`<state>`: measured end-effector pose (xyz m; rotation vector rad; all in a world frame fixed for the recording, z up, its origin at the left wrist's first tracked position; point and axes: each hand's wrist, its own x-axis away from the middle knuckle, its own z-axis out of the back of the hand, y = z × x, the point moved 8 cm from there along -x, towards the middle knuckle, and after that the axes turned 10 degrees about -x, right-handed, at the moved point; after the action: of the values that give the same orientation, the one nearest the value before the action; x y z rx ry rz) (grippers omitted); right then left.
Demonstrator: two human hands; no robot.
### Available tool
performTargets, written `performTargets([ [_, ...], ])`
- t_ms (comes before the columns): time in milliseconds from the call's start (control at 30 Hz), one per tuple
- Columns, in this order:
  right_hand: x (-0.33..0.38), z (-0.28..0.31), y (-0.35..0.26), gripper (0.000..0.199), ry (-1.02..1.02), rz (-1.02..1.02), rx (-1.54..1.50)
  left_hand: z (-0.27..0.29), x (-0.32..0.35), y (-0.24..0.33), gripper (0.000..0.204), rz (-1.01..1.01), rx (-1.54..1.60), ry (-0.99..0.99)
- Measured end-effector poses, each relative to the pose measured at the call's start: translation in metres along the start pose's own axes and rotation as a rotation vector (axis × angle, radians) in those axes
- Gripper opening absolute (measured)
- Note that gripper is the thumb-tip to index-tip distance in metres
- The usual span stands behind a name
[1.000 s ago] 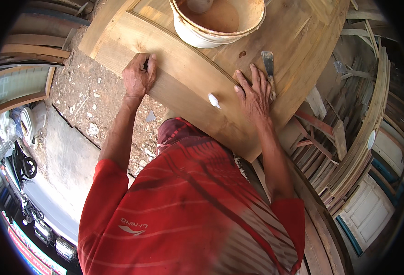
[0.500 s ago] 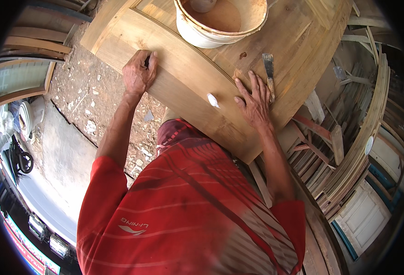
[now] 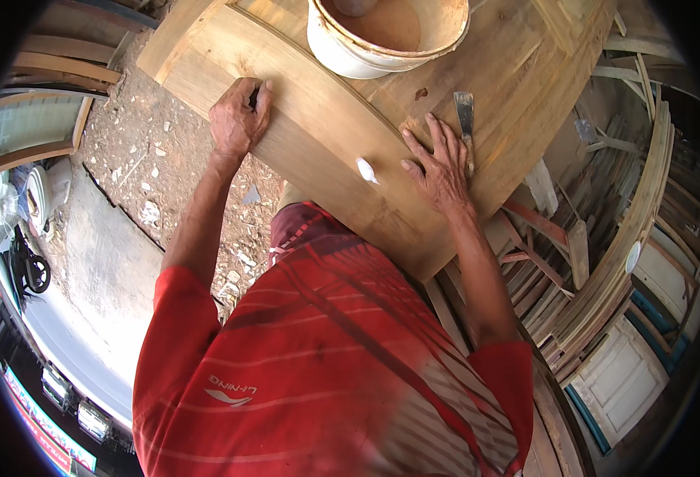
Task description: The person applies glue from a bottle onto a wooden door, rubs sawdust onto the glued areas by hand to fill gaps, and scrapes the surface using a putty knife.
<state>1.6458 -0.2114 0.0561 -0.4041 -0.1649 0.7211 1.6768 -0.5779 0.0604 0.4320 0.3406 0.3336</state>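
Note:
A wooden panelled door [image 3: 302, 119] lies flat in front of me. My left hand [image 3: 239, 119] rests on its near left edge, fingers curled in; a dark patch shows between thumb and fingers, and I cannot make out whether it is a held thing or a shadow. Flat on the wood lies my right hand [image 3: 442, 171], fingers extended. Right beside those fingers is a putty knife [image 3: 464, 119] with a worn, dirty blade. A small white tube-like thing with a pointed tip [image 3: 367, 170] lies between my hands.
A white bucket [image 3: 350, 60] with brownish residue inside stands on the door's far part. Stacked timber strips [image 3: 612, 262] and a white panelled door [image 3: 620, 381] are at the right. Dirt ground with wood chips [image 3: 147, 167] and a concrete slab [image 3: 116, 254] lie left.
The view has shifted slightly. My left hand stays curled at the door's edge, and my right hand still lies flat beside the putty knife.

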Motion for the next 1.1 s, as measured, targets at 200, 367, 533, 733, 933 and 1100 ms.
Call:
performTargets([
  [200,-0.012,0.002,0.001,0.053,0.004,0.040,0.046,0.001,-0.003,0.002,0.024,0.010,-0.010,-0.013],
  [367,-0.009,0.003,0.002,0.053,0.001,0.030,0.054,0.001,-0.002,0.004,0.023,-0.033,0.005,0.030],
  [533,-0.008,0.002,0.005,0.058,-0.032,0.028,0.019,-0.003,-0.001,-0.001,0.023,0.001,-0.032,-0.011],
  [733,-0.006,0.004,0.003,0.063,-0.073,0.025,0.068,-0.003,-0.001,0.003,0.022,-0.020,-0.036,0.001],
  [933,-0.007,0.005,0.001,0.064,-0.054,0.051,0.046,-0.002,-0.001,0.004,0.023,-0.023,-0.019,0.017],
  [1100,-0.011,0.000,0.005,0.067,-0.086,0.004,0.094,-0.002,0.001,0.004,0.023,-0.016,-0.008,0.019],
])
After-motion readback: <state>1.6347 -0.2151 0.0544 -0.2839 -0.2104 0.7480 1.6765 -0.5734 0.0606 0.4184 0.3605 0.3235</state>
